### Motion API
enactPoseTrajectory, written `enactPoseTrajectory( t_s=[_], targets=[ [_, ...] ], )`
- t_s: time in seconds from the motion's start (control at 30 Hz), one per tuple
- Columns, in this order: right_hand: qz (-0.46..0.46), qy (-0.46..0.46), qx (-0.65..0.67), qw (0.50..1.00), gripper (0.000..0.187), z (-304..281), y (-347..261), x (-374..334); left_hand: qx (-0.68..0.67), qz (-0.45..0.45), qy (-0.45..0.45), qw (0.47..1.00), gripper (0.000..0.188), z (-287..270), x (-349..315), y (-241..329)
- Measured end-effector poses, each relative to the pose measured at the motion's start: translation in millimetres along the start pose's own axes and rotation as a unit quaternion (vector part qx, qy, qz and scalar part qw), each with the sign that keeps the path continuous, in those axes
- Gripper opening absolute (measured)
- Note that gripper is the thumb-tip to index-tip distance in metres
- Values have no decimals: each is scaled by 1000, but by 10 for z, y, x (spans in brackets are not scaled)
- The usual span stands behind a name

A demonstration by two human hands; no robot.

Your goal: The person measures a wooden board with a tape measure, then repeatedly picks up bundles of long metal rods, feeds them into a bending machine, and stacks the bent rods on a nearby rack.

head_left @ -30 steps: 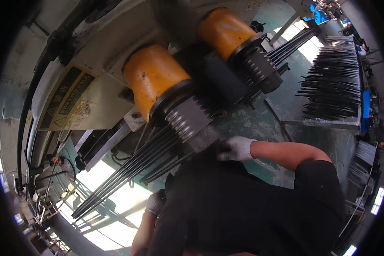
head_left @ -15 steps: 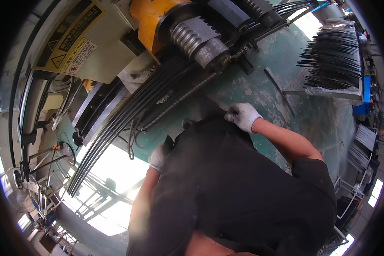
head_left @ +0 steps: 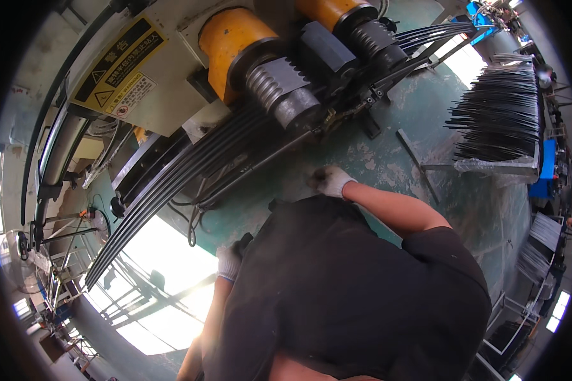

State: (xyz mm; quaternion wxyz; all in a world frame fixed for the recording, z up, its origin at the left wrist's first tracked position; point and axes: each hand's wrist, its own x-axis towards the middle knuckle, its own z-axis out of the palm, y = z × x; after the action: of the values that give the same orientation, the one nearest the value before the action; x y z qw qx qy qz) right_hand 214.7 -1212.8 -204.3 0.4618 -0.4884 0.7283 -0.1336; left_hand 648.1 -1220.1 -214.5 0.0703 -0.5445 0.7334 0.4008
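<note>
My right hand [head_left: 332, 182], in a white knit glove with dirty grey fingertips, is raised in front of my dark shirt [head_left: 343, 273]. Its fingers are curled in; whatever they may hold is hidden. My left hand [head_left: 229, 261], gloved too, is low at the left side of the shirt. Something black [head_left: 244, 244] shows at its fingers, whether cloth or dark glove fingers I cannot make out. Ahead, several long black rods [head_left: 165, 190] run slantwise along a machine. Neither hand touches them.
The machine has orange housings [head_left: 235, 39] with ribbed metal spindles [head_left: 283, 94]. A pale panel bears a yellow warning label [head_left: 117, 70]. At the right, a rack holds a stack of thin black rods [head_left: 499, 114]. A metal bar [head_left: 418, 165] lies on the worn green floor [head_left: 381, 152].
My right hand has moved left, away from the dark cloth at its fingertips. My left hand has dropped slightly lower. The view has shifted, with more of the machine's orange housings showing.
</note>
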Motion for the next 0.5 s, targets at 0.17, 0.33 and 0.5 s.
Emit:
enactPoseTrajectory(
  t_s=[0.17, 0.33, 0.5],
  targets=[
    [-113, -116, -194, 967, 39, -83, 448, 298, -11, -7, -27, 1000, 46, 636, 337, -367],
    [-30, -72, -146, 986, 42, -288, 643, 470, 28, 49, -82, 995, 45, 755, 1039, -206],
    [49, 78, 199, 976, 33, -326, 846, 126, -47, 179, 145, 972, 38, 428, 1305, 635]
  ],
)
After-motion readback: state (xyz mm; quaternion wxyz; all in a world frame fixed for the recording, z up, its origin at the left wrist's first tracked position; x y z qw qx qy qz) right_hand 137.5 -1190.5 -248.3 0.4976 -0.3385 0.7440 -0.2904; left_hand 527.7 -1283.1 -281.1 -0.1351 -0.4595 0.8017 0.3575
